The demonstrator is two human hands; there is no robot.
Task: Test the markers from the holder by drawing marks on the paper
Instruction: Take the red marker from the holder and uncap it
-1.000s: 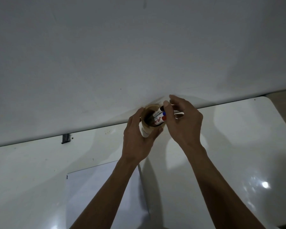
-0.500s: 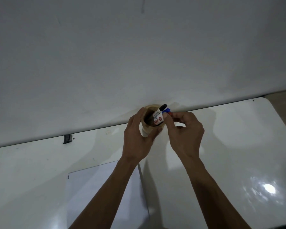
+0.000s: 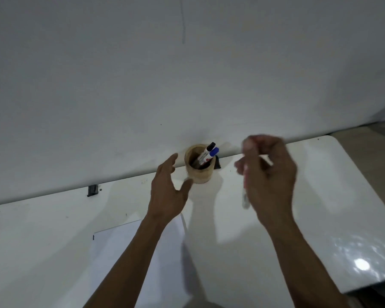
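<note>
A round wooden holder (image 3: pixel 200 172) stands on the white table against the wall. Two markers lean inside it, one with a black cap (image 3: pixel 210 146) and one with a blue cap (image 3: pixel 214 151). My left hand (image 3: pixel 167 192) hovers just left of the holder, fingers apart, not touching it. To the right of the holder, my right hand (image 3: pixel 269 174) is blurred and shut on a white marker (image 3: pixel 245 196) that points down out of the fist. A white sheet of paper (image 3: pixel 122 258) lies near me, partly under my left forearm.
The white table (image 3: pixel 320 196) ends at a rounded corner on the right, with bare floor beyond. A grey wall rises directly behind the holder. A small black clip (image 3: pixel 92 190) sits at the table's back edge on the left.
My right hand has pulled a marker out of the holder and moved right and toward me. My left hand has let go of the holder and opened.
</note>
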